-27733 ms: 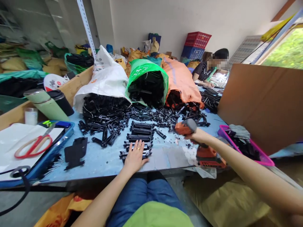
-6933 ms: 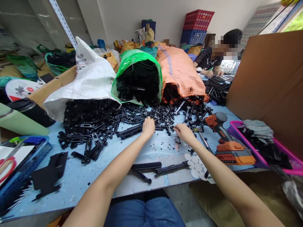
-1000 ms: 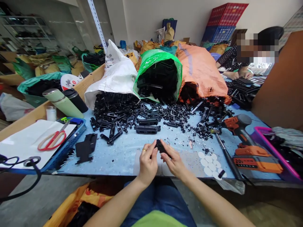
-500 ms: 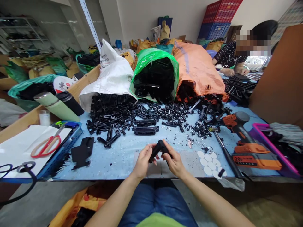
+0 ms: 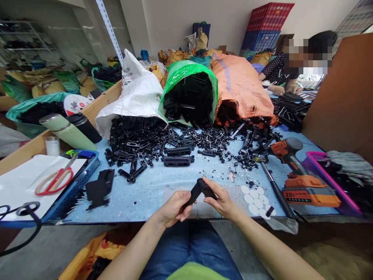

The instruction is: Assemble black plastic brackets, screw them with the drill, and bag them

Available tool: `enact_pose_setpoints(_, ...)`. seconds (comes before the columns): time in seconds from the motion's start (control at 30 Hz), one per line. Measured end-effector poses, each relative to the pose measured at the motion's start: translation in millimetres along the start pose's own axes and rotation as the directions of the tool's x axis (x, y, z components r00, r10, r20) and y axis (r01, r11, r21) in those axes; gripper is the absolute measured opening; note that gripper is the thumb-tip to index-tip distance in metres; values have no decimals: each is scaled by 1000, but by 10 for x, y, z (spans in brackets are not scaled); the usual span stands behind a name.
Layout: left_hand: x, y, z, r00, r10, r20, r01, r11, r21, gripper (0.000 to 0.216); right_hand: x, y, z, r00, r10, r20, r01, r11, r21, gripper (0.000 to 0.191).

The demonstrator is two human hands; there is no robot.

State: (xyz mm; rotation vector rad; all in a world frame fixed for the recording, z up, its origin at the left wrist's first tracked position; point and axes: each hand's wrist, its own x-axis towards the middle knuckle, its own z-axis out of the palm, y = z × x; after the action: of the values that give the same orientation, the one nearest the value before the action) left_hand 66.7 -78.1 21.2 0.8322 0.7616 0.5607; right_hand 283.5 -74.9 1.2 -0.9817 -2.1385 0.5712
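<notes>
A black hinged plastic arm [image 5: 199, 187], bent into an upside-down V, is held over the table's front edge. My left hand [image 5: 175, 207] is closed round its left, lower leg. My right hand [image 5: 223, 199] grips the right leg, fingers along the top near the joint. Beyond my hands lie two black bracket pieces [image 5: 178, 160], one behind the other. A black flat-plated part [image 5: 100, 189] rests to the left. On the right are several white round discs [image 5: 253, 199] by a clear plastic bag [image 5: 284, 224].
White [image 5: 136, 91], green [image 5: 189, 70] and orange [image 5: 236, 81] sacks spill black parts and screws. At right lie a hammer [image 5: 276, 186], an orange cordless drill [image 5: 309, 190] and a pink basket [image 5: 316, 155]. Scissors [image 5: 55, 181] rest on paper at left. A co-worker [image 5: 279, 70] sits at far right.
My left hand has moved slightly down and left, and the black arm's joint has lowered a little. Its legs look spread wider. The whole view has shifted slightly.
</notes>
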Motion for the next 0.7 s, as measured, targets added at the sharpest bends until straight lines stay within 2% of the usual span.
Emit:
enact_pose_setpoints(0.07, -124, 44, -69, 998, -14, -58, 23, 988, 156, 45, -28, -20, -131, 982, -88, 168, 117, 979, -165, 56)
enact_pose_setpoints(0.13, -297, 110, -191, 994, -74, -85, 98, 942, 322, 44, -104, 7, -239, 925, -148, 350, 254, 926, -281, 55)
enact_pose_setpoints(0.2, -502, 198, -376, 981, -130, -141, 178, 893, 413, 45, -216, 99, -334, 886, -152, 438, 324, 879, -350, 53)
enact_pose_setpoints(0.27, -690, 294, -583, 953, -81, -291, 207, 878, 432, 45, -319, 233, -421, 902, -76, 425, 278, 856, -435, 50)
enact_pose_setpoints(0.33, -794, 354, -710, 883, 74, -463, 170, 869, 464, 45, -348, 329, -476, 934, 33, 356, 173, 831, -529, 47)
enact_pose_setpoints(0.37, -799, 357, -710, 855, 134, -501, 153, 859, 489, 45, -319, 333, -479, 947, 79, 312, 117, 819, -562, 48)
enact_pose_setpoints(0.43, -716, 313, -563, 870, 147, -471, 148, 833, 534, 43, -179, 221, -425, 972, 137, 193, -8, 834, -551, 56)
enact_pose_setpoints(0.5, -566, 243, -276, 926, 84, -368, 150, 813, 562, 39, 17, -22, -315, 974, 198, 113, -147, 924, -353, 67)
enact_pose_setpoints(0.53, -497, 214, -118, 946, 78, -315, 126, 807, 577, 36, 108, -162, -256, 959, 243, 143, -216, 960, -178, 66)
enact_pose_setpoints(0.57, -446, 195, 28, 961, 81, -263, 94, 801, 591, 34, 179, -294, -203, 931, 280, 235, -293, 956, 24, 61)
enact_pose_setpoints(0.6, -420, 185, 150, 973, 91, -212, 58, 793, 606, 31, 227, -403, -160, 886, 292, 361, -385, 897, 219, 56)
enact_pose_setpoints(0.63, -416, 181, 242, 981, 99, -166, 25, 786, 618, 29, 247, -480, -129, 828, 274, 489, -483, 791, 375, 52)
enact_pose_setpoints(0.7, -448, 179, 330, 994, 84, -69, -23, 780, 625, 28, 213, -531, -101, 728, 199, 656, -640, 541, 546, 52)
